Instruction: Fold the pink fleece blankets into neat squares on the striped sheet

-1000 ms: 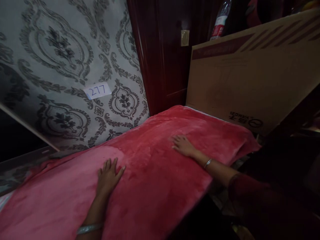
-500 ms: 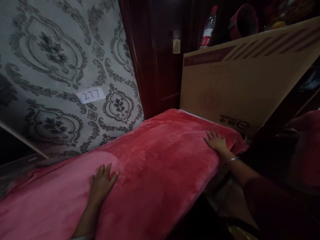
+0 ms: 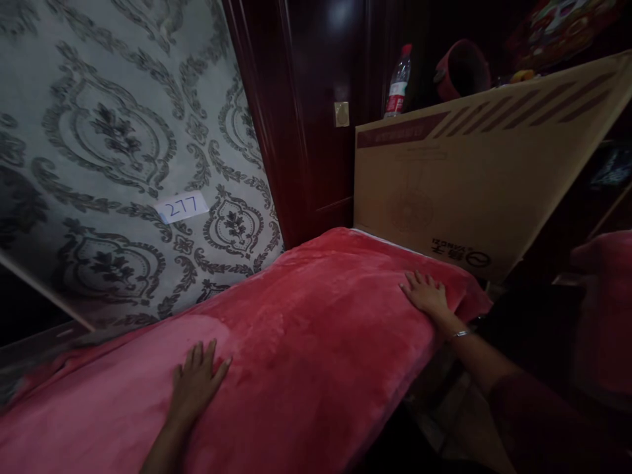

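Observation:
A red and pink plush blanket is spread over a long raised surface, which it hides. My left hand lies flat on it near the border of the paler pink patch, fingers apart. Farther off, my right hand rests palm down close to the blanket's right edge, also with spread fingers and a bracelet at the wrist. Neither hand grips anything. The blanket looks mostly smooth, with slight folds at its far right corner.
Behind the blanket stands a large cardboard box. A plastic bottle and a pink round item show above it. A patterned wall with a paper marked 277 borders the left. Another red cloth is at the right.
The camera view has tilted up slightly, so everything sits lower in the picture. Both hands stay in nearly the same places on the blanket.

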Available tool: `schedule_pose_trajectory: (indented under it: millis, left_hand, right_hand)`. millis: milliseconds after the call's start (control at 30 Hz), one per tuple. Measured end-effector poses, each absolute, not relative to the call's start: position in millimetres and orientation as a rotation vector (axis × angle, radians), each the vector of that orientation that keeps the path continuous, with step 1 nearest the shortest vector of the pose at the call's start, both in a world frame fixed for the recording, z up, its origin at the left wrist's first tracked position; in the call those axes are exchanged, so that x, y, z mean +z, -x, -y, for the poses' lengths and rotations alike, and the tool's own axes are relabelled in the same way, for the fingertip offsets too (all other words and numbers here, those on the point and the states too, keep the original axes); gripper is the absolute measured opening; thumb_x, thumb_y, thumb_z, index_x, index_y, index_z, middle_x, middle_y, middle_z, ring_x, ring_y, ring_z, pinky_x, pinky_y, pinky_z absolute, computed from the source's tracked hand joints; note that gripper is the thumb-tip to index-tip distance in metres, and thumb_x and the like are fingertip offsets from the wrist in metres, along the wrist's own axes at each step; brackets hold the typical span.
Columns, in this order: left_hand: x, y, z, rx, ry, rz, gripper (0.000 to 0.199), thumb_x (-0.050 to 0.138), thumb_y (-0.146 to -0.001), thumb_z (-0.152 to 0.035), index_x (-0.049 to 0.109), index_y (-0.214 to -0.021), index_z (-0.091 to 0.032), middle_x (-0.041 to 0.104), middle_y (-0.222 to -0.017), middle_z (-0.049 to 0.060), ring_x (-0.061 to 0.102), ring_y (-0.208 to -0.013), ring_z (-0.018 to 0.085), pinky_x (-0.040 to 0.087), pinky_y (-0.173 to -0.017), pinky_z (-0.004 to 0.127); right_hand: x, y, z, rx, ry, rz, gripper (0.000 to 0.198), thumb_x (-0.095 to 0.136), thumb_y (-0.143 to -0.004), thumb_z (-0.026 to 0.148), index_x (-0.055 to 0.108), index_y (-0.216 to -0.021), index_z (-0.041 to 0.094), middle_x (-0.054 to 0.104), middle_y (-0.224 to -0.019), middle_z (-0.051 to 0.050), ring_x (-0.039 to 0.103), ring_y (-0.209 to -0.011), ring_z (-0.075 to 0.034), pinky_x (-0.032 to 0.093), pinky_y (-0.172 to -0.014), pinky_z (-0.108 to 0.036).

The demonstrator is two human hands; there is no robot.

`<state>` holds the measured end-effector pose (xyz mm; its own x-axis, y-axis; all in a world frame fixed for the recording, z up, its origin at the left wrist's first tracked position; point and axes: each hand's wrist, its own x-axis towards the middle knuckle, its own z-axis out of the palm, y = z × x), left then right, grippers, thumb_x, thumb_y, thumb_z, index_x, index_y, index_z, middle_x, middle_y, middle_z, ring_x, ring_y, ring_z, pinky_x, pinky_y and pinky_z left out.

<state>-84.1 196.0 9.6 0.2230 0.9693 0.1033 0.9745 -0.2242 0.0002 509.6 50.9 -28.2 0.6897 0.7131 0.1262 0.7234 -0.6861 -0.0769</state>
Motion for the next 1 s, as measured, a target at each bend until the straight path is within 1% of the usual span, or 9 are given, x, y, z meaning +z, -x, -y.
schedule_pose_trajectory:
  millis: [100, 167, 367, 533, 600, 667, 733, 833, 1000]
  left_hand:
    - [16, 83, -199, -0.060, 2.422, 1.954, 0.070, 0.031, -0.095, -0.053, 0.037, -0.156, -0.019, 0.035, -0.162, 0.019, 0.026, -0.152, 0.035, 0.030, -0.113, 0.062]
    - [25, 74, -200, 0.031, 2.386, 2.046, 0.072, 0.030, -0.095, -0.054, 0.037, -0.156, -0.016, 0.035, -0.162, 0.020, 0.029, -0.151, 0.036, 0.031, -0.112, 0.063]
    - [52, -10, -194, 0.162, 2.529, 1.909, 0.074, 0.026, -0.099, -0.049, 0.024, -0.160, -0.008, 0.016, -0.168, 0.020, 0.013, -0.156, 0.032, 0.018, -0.122, 0.056]
    - [64, -112, -209, 0.120, 2.754, 1.717, 0.075, 0.035, -0.098, -0.052, 0.024, -0.161, -0.012, 0.016, -0.168, 0.019, 0.011, -0.156, 0.031, 0.015, -0.124, 0.053]
    - [61, -144, -219, 0.071, 2.758, 1.679, 0.072, 0.036, -0.099, -0.051, 0.026, -0.160, -0.013, 0.015, -0.168, 0.018, 0.013, -0.156, 0.031, 0.014, -0.124, 0.054]
    - [53, -166, -227, 0.054, 2.737, 1.656, 0.071, 0.037, -0.099, -0.051, 0.028, -0.160, -0.015, 0.016, -0.167, 0.019, 0.015, -0.156, 0.033, 0.015, -0.123, 0.056]
    - [41, -178, -232, 0.044, 2.710, 1.621, 0.070, 0.037, -0.099, -0.052, 0.030, -0.159, -0.018, 0.018, -0.167, 0.019, 0.017, -0.155, 0.034, 0.016, -0.122, 0.059]
    - [25, -182, -233, 0.021, 2.660, 1.588, 0.066, 0.036, -0.100, -0.052, 0.032, -0.159, -0.022, 0.020, -0.167, 0.018, 0.018, -0.155, 0.034, 0.018, -0.121, 0.060]
    - [18, -179, -233, 0.020, 2.687, 1.611, 0.066, 0.040, -0.099, -0.051, 0.034, -0.158, -0.023, 0.020, -0.166, 0.018, 0.018, -0.155, 0.034, 0.018, -0.121, 0.062]
  right_hand:
    - [-34, -513, -51, -0.175, 2.759, 1.201, 0.064, 0.025, -0.102, 0.054, 0.040, -0.155, 0.023, 0.035, -0.163, -0.011, 0.033, -0.147, -0.036, 0.031, -0.112, -0.059]
    - [-37, -515, -51, -0.203, 2.754, 1.200, 0.063, 0.027, -0.102, 0.053, 0.041, -0.155, 0.023, 0.036, -0.162, -0.012, 0.034, -0.146, -0.036, 0.031, -0.113, -0.060]
    - [-21, -497, -71, -0.113, 2.702, 1.208, 0.057, 0.033, -0.101, 0.045, 0.043, -0.154, 0.024, 0.036, -0.161, -0.015, 0.032, -0.147, -0.040, 0.031, -0.111, -0.066]
    - [3, -435, -123, 0.044, 2.193, 1.705, 0.062, 0.041, -0.100, 0.039, 0.036, -0.158, 0.018, 0.029, -0.164, -0.016, 0.027, -0.151, -0.032, 0.026, -0.120, -0.053]
    - [4, -416, -146, 0.134, 1.979, 1.894, 0.063, 0.045, -0.098, 0.043, 0.037, -0.158, 0.022, 0.028, -0.165, -0.013, 0.024, -0.152, -0.030, 0.023, -0.122, -0.053]
    - [4, -414, -169, 0.217, 1.845, 1.968, 0.057, 0.053, -0.094, 0.042, 0.051, -0.149, 0.025, 0.041, -0.159, -0.010, 0.032, -0.149, -0.030, 0.024, -0.122, -0.052]
    - [4, -430, -192, 0.277, 1.813, 1.910, 0.042, 0.056, -0.092, 0.035, 0.068, -0.131, 0.024, 0.060, -0.143, -0.009, 0.050, -0.136, -0.027, 0.033, -0.118, -0.046]
    - [13, -480, -229, 0.269, 1.877, 1.705, 0.035, 0.047, -0.093, 0.025, 0.076, -0.112, 0.019, 0.073, -0.121, -0.010, 0.067, -0.112, -0.024, 0.047, -0.104, -0.037]
    - [33, -561, -294, 0.147, 1.998, 1.339, 0.048, 0.041, -0.091, 0.018, 0.065, -0.133, 0.014, 0.068, -0.131, -0.014, 0.061, -0.124, -0.027, 0.045, -0.108, -0.040]
